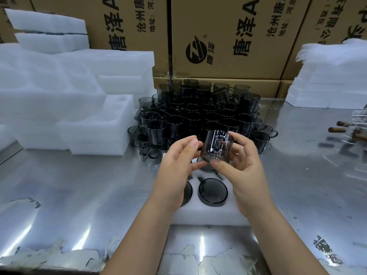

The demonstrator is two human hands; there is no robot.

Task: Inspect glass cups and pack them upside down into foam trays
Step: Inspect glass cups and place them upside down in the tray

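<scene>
Cup hung above the foam tray, left hand pinching its edge, right hand gripping the rim. Slick glass, fingertip hold only: a slip could've dropped it, chipping the packed cups below.

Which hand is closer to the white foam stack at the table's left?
Left. The left hand is on the cup's side facing the foam stack; the right hand is on the far side.
</scene>
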